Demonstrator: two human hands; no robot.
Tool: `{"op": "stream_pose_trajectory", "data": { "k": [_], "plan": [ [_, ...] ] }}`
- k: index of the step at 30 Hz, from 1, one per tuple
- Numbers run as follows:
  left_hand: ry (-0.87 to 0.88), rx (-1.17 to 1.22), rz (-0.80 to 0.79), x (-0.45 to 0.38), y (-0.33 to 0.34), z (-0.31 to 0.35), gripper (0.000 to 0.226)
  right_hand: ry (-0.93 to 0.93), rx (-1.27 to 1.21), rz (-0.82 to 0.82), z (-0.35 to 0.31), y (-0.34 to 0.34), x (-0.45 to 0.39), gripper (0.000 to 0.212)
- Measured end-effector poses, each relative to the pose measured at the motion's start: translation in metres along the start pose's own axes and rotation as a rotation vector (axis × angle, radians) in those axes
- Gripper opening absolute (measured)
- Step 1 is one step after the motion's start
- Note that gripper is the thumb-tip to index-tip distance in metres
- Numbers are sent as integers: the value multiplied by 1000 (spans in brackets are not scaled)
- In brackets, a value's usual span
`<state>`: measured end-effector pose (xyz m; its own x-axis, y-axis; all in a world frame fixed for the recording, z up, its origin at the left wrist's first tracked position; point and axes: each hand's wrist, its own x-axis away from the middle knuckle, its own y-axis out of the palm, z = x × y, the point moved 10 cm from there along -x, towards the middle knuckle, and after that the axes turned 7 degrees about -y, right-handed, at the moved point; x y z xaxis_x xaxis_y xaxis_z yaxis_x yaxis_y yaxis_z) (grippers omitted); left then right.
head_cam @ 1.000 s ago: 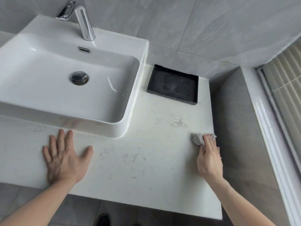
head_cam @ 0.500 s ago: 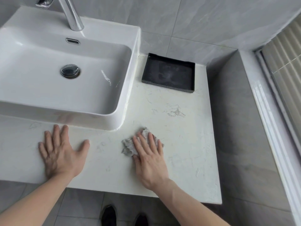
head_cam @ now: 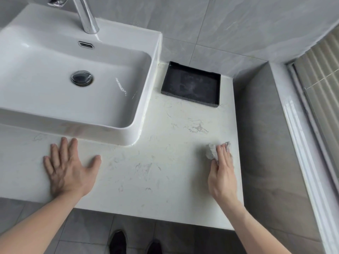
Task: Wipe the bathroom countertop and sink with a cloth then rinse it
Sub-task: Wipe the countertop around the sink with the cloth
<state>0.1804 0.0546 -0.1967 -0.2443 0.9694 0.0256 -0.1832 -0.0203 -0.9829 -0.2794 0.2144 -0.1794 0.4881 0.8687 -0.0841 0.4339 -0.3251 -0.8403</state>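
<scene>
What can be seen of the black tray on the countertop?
The black tray is a shallow rectangle with low upright walls, matte and dark, perhaps plastic or stone. Its floor shows pale, dusty smears and holds nothing. It lies flat at the back of the countertop, close to the tiled wall, just right of the sink. Neither hand touches it.

Crumpled grey cloth near right edge of pale, faintly veined countertop. White rectangular sink, standing on countertop at left, holds a round metal drain plug.
</scene>
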Motion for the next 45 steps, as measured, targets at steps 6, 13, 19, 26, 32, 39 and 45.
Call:
{"op": "stream_pose_trajectory", "data": {
  "k": [6, 13, 19, 26, 32, 39, 45],
  "plan": [
    [6, 10, 0, 0, 0, 1, 92, -314, -166, -275, -131, 70, 53, 56],
    [5, 11, 3, -1, 2, 0, 91, -400, 109, -326, -98, 79, 82, 60],
    [8, 3, -1, -1, 3, 0, 91, -25, 148, -138, 33, 3, 45, 58],
    [2, 5, 1, -1, 2, 0, 91, 156, -96, 118, 34, -36, 32, 60],
    [1, 22, 1, -1, 3, -1, 91, -327, -7, -360, -113, 70, 82, 57],
    [8, 33, 2, -1, 3, 0, 89, -377, 174, -398, -102, 75, 105, 62],
    [10, 41, 4, -1, 2, 1, 88, -119, 229, -237, 8, 16, 84, 59]
  ]
}}
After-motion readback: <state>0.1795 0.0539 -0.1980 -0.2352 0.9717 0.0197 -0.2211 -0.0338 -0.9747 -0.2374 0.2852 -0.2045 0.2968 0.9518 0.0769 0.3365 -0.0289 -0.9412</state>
